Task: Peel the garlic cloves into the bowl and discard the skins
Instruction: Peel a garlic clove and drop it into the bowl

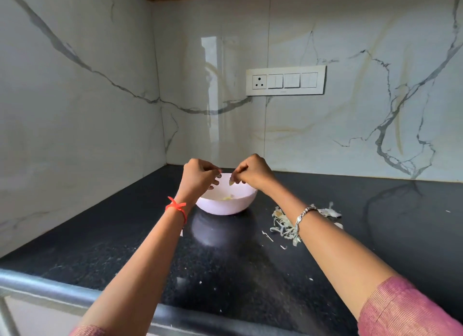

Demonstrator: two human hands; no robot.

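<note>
Both hands work above the white bowl [226, 203] at the middle of the frame. The right hand [253, 172] pinches a small pale garlic clove [231, 182] at its fingertips; the left hand [200, 176] is curled with fingertips pressed together, though whether it grips skin I cannot tell. Peeled pieces lie in the bowl. Loose skins [283, 225] sit on the dark counter [225, 273], lower right of the bowl. The likely risk: torn skin falling into the bowl, or the slippery clove missing it.

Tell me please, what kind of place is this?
Most likely a home kitchen corner: a dark stone countertop, marble-look wall tiles, a wall socket panel, and a white bowl beside garlic skins.
</note>
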